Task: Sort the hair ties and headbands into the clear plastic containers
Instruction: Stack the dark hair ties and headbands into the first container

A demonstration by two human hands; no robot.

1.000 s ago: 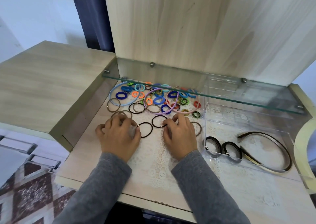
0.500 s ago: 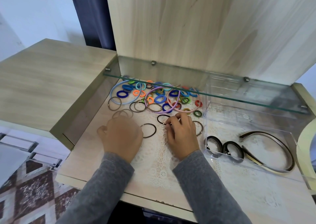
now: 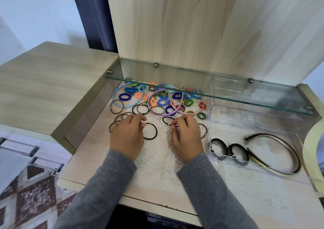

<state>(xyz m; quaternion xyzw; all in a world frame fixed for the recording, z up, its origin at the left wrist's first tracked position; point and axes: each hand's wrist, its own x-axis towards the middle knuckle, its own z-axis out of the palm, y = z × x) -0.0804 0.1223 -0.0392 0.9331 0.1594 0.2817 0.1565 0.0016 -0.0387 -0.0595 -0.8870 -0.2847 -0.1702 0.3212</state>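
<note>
Hair ties (image 3: 158, 101) lie heaped on the table (image 3: 91, 158) beneath a glass shelf (image 3: 228, 96). The left hand (image 3: 127, 136), fingers curled, seems to pinch a dark tie (image 3: 156, 131). The right hand (image 3: 188, 138) pinches a black tie (image 3: 163, 120). Rightmost, the clear container (image 3: 228, 129) holds a brown headband (image 3: 280, 137).

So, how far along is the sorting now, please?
Done: two black ties and a dark headband lie in the clear container. In hand: the right hand pinches a black hair tie; the left hand is at a second black tie, grip unclear. Left: the coloured ties, brown ties and pastel headbands on the table.
</note>
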